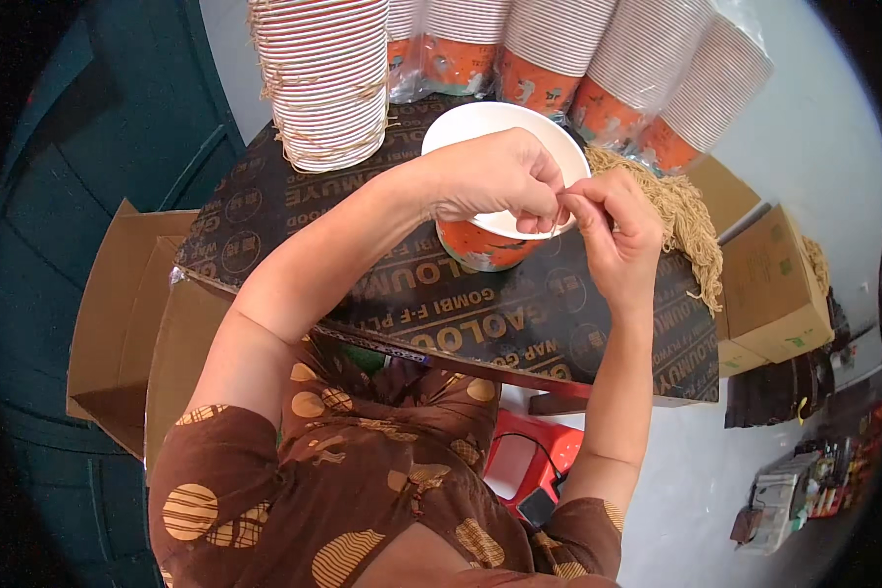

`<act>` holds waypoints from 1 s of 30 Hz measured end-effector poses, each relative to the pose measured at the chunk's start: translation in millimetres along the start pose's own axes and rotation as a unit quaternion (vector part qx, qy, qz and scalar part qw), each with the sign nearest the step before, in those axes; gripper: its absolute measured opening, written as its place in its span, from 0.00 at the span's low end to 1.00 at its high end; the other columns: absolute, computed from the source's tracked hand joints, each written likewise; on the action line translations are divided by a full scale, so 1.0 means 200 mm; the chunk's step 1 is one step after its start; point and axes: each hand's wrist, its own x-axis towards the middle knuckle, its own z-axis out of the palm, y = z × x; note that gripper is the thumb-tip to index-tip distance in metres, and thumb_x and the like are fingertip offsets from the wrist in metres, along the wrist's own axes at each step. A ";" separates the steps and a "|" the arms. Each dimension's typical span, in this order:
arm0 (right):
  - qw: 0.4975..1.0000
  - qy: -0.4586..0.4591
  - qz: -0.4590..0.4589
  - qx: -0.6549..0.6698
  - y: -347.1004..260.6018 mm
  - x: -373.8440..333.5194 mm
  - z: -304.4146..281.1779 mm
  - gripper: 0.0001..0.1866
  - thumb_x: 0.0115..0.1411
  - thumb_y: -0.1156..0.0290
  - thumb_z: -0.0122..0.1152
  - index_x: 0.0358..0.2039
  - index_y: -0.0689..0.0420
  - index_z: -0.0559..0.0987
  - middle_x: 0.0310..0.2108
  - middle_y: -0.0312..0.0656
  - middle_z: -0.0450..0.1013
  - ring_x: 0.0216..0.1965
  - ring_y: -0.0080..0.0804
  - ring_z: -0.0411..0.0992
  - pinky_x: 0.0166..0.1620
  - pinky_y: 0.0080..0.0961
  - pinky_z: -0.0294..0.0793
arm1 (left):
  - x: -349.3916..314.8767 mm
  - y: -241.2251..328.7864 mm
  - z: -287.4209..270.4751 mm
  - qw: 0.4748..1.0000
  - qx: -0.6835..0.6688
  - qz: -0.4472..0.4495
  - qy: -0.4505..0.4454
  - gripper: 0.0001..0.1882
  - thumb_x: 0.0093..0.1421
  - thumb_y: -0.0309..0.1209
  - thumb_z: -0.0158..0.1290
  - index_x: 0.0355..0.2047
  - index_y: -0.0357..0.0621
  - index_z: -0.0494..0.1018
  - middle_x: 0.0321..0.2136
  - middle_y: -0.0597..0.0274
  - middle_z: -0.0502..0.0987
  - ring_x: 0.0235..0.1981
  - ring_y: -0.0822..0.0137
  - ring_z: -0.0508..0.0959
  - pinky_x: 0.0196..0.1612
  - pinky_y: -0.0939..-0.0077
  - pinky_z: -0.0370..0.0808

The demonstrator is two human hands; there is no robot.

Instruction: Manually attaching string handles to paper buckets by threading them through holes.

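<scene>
An orange-printed paper bucket [485, 247] with a white inside stands upright on the dark table [402, 294]. My left hand [510, 181] reaches across its mouth, fingers curled and pinched at the rim nearest my right side. My right hand [617, 230] meets it there, thumb and forefinger pressed together just outside the rim. The fingertips of both hands nearly touch. Whatever they pinch is too small and too covered to make out. Close behind my right hand lies a bundle of tan twine [681, 211], hanging partly over the table's right edge.
At the back left rises a tall stack of nested buckets [323, 88] with twine strands at their sides. Several plastic-wrapped stacks [559, 59] line the wall. Cardboard boxes stand left [132, 323] and right [769, 284] of the table. Below sits a red stool [534, 461].
</scene>
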 end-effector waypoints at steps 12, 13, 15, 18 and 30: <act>0.996 0.039 -0.010 0.082 0.04 -0.02 0.02 0.02 0.55 0.80 0.63 0.29 0.62 0.79 0.23 0.34 0.67 0.25 0.22 0.67 0.27 0.18 0.64 | -0.07 0.09 0.03 0.999 -0.015 -0.024 0.015 0.08 0.50 0.20 0.51 0.28 0.28 0.77 0.25 0.55 0.79 0.23 0.72 0.76 0.30 0.80 0.73; 0.993 0.037 0.014 0.110 0.03 -0.03 0.01 0.01 0.56 0.80 0.62 0.30 0.62 0.79 0.24 0.33 0.68 0.25 0.20 0.66 0.28 0.17 0.64 | -0.09 0.11 0.03 0.999 -0.016 -0.034 0.018 0.10 0.48 0.18 0.48 0.30 0.26 0.77 0.26 0.53 0.79 0.24 0.70 0.77 0.31 0.80 0.73; 0.989 0.033 0.037 0.141 0.01 -0.06 0.01 0.01 0.57 0.79 0.61 0.30 0.63 0.78 0.24 0.32 0.69 0.25 0.18 0.66 0.28 0.15 0.63 | -0.13 0.11 0.04 0.999 -0.019 -0.045 0.024 0.13 0.46 0.17 0.46 0.31 0.25 0.77 0.27 0.52 0.79 0.25 0.69 0.78 0.32 0.79 0.74; 0.977 -0.015 0.131 0.168 -0.05 -0.10 0.02 0.03 0.60 0.78 0.59 0.35 0.63 0.77 0.27 0.30 0.71 0.25 0.12 0.63 0.29 0.13 0.63 | -0.19 0.12 0.06 0.993 -0.065 -0.091 0.027 0.19 0.45 0.17 0.43 0.37 0.22 0.75 0.30 0.49 0.79 0.29 0.66 0.80 0.38 0.78 0.75; 0.990 -0.098 0.099 0.006 -0.21 -0.12 -0.09 0.11 0.50 0.80 0.64 0.36 0.59 0.79 0.22 0.37 0.72 0.18 0.22 0.64 0.24 0.18 0.63 | -0.20 0.12 0.11 0.988 -0.112 -0.096 0.038 0.26 0.52 0.18 0.46 0.53 0.19 0.64 0.38 0.45 0.77 0.34 0.61 0.80 0.43 0.76 0.74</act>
